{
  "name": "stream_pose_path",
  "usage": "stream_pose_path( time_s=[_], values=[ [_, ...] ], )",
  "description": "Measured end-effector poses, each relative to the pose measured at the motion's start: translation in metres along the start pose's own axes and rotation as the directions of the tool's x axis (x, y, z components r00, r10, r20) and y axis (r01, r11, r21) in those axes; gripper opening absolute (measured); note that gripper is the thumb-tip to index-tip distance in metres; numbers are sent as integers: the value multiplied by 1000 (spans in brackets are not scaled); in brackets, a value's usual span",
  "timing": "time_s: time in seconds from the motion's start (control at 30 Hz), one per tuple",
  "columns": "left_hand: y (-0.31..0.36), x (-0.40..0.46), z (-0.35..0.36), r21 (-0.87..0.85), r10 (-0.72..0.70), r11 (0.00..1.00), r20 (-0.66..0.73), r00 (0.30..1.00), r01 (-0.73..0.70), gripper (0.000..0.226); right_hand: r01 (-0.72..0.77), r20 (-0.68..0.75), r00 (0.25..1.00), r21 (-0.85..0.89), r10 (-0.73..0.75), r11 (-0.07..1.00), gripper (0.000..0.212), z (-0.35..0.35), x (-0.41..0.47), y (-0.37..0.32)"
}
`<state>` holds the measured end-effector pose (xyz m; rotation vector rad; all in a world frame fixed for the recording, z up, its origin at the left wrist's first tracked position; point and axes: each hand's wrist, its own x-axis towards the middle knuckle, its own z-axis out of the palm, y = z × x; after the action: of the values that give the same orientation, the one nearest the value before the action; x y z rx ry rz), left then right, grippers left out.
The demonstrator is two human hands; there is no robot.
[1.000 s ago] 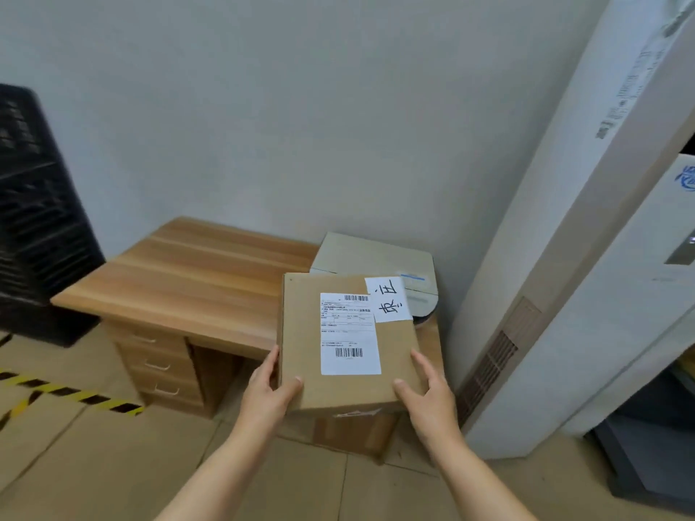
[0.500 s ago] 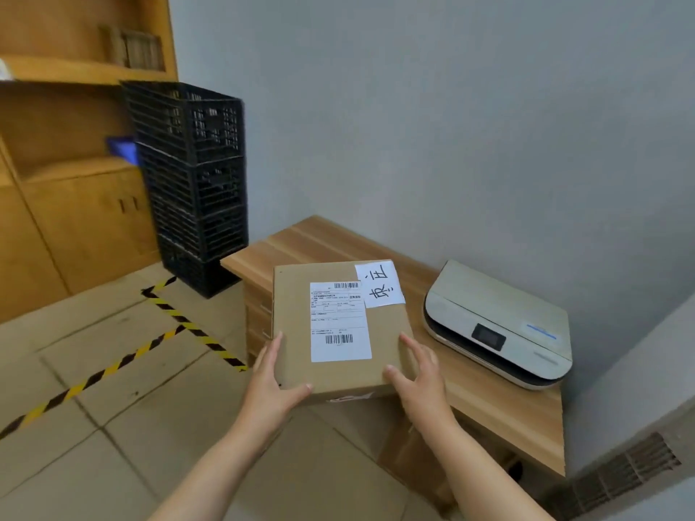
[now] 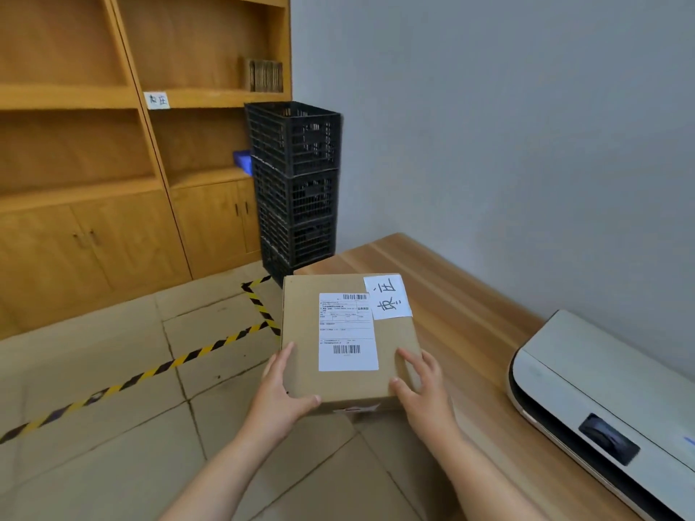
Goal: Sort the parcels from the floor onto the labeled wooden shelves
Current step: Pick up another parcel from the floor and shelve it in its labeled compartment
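Firmly, the left hand [image 3: 280, 394] and right hand [image 3: 423, 392] clamped their fingers on the near corners of a cardboard parcel [image 3: 348, 338], held aloft between them. Beyond the fingertips stood black crates [image 3: 297, 189] and wooden shelves [image 3: 150, 144]; rightward lay a desk [image 3: 462, 314] and printer [image 3: 601, 400].

A storeroom-like office: labeled wooden shelves [image 3: 158, 99], stacked black crates [image 3: 297, 189], desk [image 3: 462, 325], printer [image 3: 601, 400].

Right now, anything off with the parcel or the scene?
Nothing damaged or spilled. The parcel is held level by the left hand and right hand; its handwritten tag sits sideways, overlapping the shipping label.
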<state>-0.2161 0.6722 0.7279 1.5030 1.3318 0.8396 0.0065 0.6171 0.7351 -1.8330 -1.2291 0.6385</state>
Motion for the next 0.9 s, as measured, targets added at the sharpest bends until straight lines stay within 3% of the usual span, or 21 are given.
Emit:
stream_pose_path(
  time_s=[0.23,0.5,0.9],
  values=[
    [5,14,10,-20,-70,997,-171,983,68,96,128,147,981,-6,-126,992,45,6,62,3],
    [-1,25,-29,-10,-110,993,-349,931,114,94,260,307,918,14,-252,965,44,58,101,-20],
    [-30,117,-125,-58,-105,994,-462,881,88,93,408,386,838,27,-386,913,42,159,190,-100]
  ],
)
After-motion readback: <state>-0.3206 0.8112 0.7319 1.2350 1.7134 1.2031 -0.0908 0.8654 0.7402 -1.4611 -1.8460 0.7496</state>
